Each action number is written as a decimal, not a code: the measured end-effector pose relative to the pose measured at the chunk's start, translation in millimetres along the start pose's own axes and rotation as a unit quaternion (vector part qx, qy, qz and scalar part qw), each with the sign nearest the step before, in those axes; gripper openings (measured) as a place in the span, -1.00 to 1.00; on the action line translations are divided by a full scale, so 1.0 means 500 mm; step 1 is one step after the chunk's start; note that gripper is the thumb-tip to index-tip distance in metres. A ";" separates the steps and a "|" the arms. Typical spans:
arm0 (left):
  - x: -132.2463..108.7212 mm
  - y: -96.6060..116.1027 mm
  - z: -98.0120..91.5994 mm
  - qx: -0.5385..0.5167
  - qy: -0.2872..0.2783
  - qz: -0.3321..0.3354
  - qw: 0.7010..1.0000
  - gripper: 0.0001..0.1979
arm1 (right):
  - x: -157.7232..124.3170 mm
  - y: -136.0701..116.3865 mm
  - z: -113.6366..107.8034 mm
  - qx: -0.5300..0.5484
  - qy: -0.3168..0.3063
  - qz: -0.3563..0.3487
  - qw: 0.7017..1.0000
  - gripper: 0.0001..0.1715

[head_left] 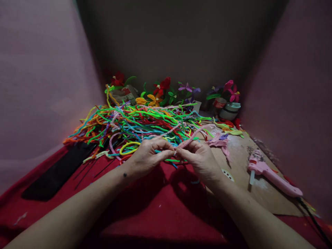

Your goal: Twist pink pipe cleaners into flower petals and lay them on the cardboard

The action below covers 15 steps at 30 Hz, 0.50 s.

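Note:
Both my hands meet over the red cloth (145, 211) at the centre. My left hand (147, 155) is closed, its fingertips pinching a pink pipe cleaner (193, 135). My right hand (201, 157) is closed too, gripping the same pink pipe cleaner, which runs up and to the right from between the fingers. Just behind the hands lies a large heap of coloured pipe cleaners (135, 124): green, blue, orange, yellow, red.
Finished pipe-cleaner flowers (160, 91) stand along the back wall, more in a small white jar (229, 110) at the right. A pink glue gun (269, 174) lies on a brown board (243, 162). A black flat object (58, 171) lies at the left.

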State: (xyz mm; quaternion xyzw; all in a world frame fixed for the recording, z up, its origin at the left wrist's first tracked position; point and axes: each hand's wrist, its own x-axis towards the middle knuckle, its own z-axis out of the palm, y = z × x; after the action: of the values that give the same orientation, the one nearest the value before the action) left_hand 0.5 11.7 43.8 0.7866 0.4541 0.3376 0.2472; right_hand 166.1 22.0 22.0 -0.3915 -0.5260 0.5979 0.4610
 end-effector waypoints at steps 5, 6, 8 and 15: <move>0.004 -0.004 -0.034 0.036 0.021 -0.010 0.999 -0.83 | -0.002 0.005 -0.004 -0.027 -0.005 -0.012 1.000 -0.78; 0.002 -0.009 -0.052 0.039 0.045 -0.026 0.998 -0.82 | -0.002 0.006 -0.006 -0.027 0.008 -0.018 0.999 -0.78; -0.009 -0.024 -0.094 0.047 0.081 -0.076 0.993 -0.79 | -0.003 0.006 -0.009 -0.035 0.040 -0.040 0.998 -0.80; -0.076 -0.094 -0.147 0.276 -0.084 -0.152 0.945 -0.80 | -0.003 0.020 -0.005 0.006 0.030 -0.064 0.997 -0.85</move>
State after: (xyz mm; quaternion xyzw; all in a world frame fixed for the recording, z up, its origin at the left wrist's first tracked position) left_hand -94.6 6.0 47.1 0.7709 0.6216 0.0903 0.1056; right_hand 167.6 20.9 11.4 -0.3722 -0.5325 0.5580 0.5162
